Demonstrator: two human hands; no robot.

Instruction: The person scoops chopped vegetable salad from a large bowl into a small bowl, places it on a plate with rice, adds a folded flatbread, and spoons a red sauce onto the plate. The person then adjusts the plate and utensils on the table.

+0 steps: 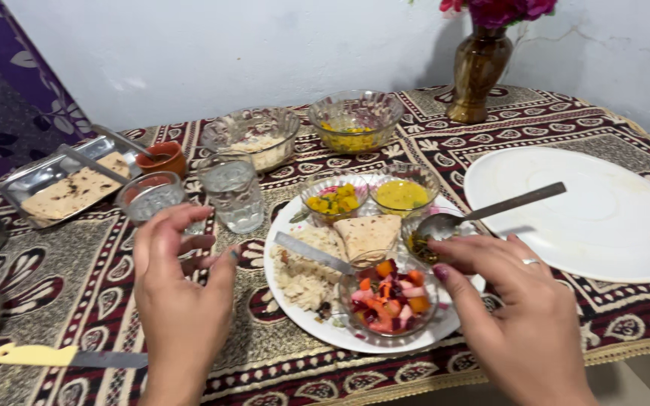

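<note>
Left hand point(178, 297) hovers over the tablecloth point(77, 286), fingers loosely spread, gripping nothing. Right hand point(517, 308) pinches a spoon point(483, 214), its bowl over a small dish point(424, 244) on the full plate point(295, 304). Beyond stand a water glass point(232, 193) and a vase point(478, 71).

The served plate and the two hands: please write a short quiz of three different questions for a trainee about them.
1. True or false: the right hand touches the spoon that dips into a small bowl of dark relish.
2. Which small bowl on the served plate lies nearest the person? A. yellow dal B. chopped salad C. yellow and pink pickle
3. Fill in: the left hand is open beside a water ____.

Key: 1 true; 2 B; 3 glass.
</note>
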